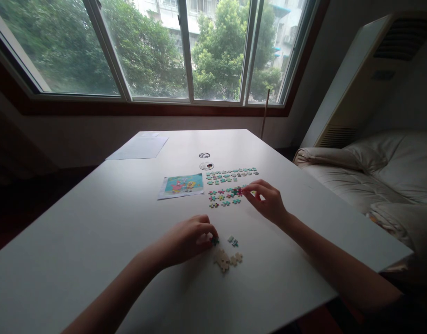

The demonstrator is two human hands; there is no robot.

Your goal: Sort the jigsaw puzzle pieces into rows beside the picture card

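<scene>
My right hand (265,199) is closed in a pinch on a pinkish-red puzzle piece (239,191), held over the right end of a nearer group of colourful puzzle pieces (221,197). Lower on the table, my left hand (190,236) pinches a dark green puzzle piece (214,240). Just right of those fingers lie a few pale green pieces (233,240). Below them is a small heap of puzzle pieces with plain beige backs (223,260). Rows of mostly green pieces (230,175) are laid out farther back. To their left rests a printed cartoon picture (184,184).
Two round items (206,166) lie beyond the picture on the white table (95,241). Sheets of paper (139,147) are at its far left corner. A pale sofa (391,171) stands along the right, with a tall air conditioner (352,74) behind. Windows line the back wall.
</scene>
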